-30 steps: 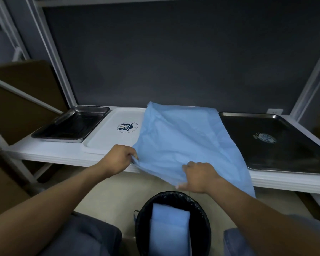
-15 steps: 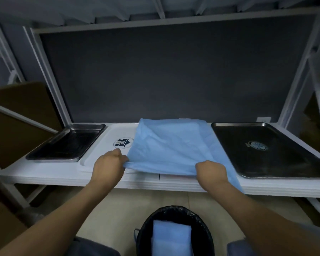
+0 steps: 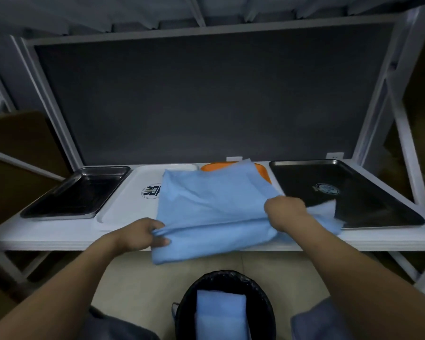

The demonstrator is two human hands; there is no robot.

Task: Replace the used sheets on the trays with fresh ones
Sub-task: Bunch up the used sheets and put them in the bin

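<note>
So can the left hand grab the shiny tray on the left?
Probably not yet: the left hand grips the blue sheet. Nothing blocks the way to the shiny tray, though.

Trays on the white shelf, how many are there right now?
4. A small steel tray at far left, a white logo tray beside it, an orange tray mostly under the blue sheet, a large dark metal tray at right. The sheet could hide more.
</note>
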